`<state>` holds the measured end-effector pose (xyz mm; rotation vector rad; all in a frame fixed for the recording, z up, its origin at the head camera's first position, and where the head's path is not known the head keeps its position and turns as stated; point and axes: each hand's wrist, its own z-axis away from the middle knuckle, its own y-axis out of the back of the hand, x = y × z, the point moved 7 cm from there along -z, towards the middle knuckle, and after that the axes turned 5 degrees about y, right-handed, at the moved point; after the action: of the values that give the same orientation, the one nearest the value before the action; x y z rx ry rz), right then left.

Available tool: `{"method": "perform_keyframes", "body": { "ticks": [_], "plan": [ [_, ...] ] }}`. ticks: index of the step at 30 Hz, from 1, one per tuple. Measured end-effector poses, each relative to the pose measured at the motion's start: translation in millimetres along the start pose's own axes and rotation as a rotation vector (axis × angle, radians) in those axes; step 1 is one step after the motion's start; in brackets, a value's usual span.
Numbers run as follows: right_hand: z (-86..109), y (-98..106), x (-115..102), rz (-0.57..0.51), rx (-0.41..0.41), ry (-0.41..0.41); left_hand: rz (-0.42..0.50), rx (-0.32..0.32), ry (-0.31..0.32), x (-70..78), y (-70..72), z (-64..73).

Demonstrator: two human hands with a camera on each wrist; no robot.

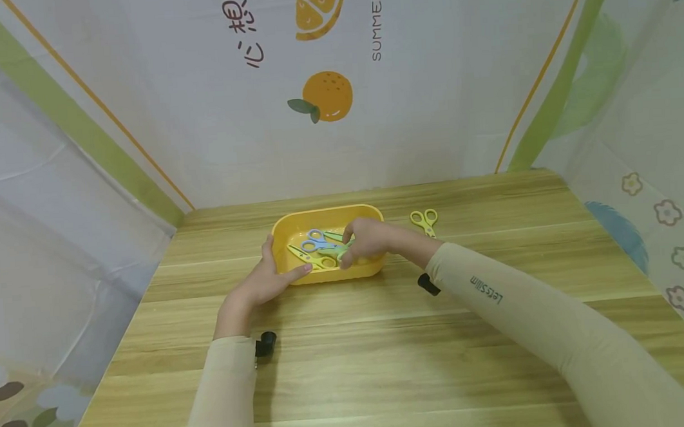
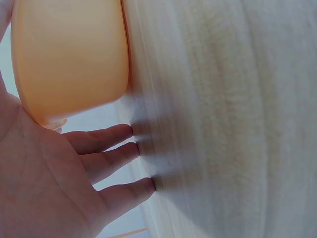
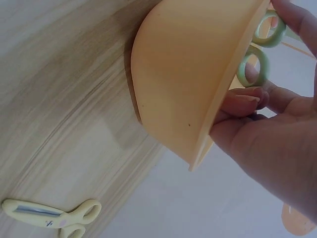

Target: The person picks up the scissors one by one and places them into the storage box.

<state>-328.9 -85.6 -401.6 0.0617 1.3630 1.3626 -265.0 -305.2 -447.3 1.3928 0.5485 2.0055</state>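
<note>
A yellow plastic bin (image 1: 299, 279) sits at the far side of the table. My left hand (image 1: 269, 278) braces its left end, thumb over the front rim. In the left wrist view, the straight fingers (image 2: 116, 153) are spread with their tips at the tabletop. My right hand (image 1: 368, 238) reaches into the right part of the bin and holds green scissors (image 3: 261, 67) by the handle loops; the fingers partly cover them. Inside lie blue-handled scissors (image 1: 316, 240), yellow scissors (image 1: 312, 257) and a green blade (image 1: 333, 236).
Outside the bin, to its right, another pair of yellow scissors (image 1: 425, 219) lies on the wooden table (image 1: 350, 368). A white printed curtain (image 1: 419, 138) hangs along the back edge. Black wrist mounts (image 1: 265, 344) stick out from both forearms.
</note>
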Motion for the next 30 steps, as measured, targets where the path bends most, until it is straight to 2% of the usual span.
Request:
{"method": "perform_keyframes", "body": {
  "ticks": [3,9,20,30],
  "plan": [
    [-0.7,2,0,-0.019,0.01,0.008,0.004,-0.005,-0.003,0.1,-0.2,0.1],
    [4.9,12,-6,0.021,0.038,0.05,0.019,-0.019,0.0,0.8,-1.0,1.3],
    [13.2,26,-7,0.005,0.056,0.045,0.007,-0.011,-0.001,1.2,-1.2,0.4],
    [17.1,38,2,-0.007,0.074,0.042,0.003,-0.009,-0.003,0.1,-1.4,-0.6]
  ]
}}
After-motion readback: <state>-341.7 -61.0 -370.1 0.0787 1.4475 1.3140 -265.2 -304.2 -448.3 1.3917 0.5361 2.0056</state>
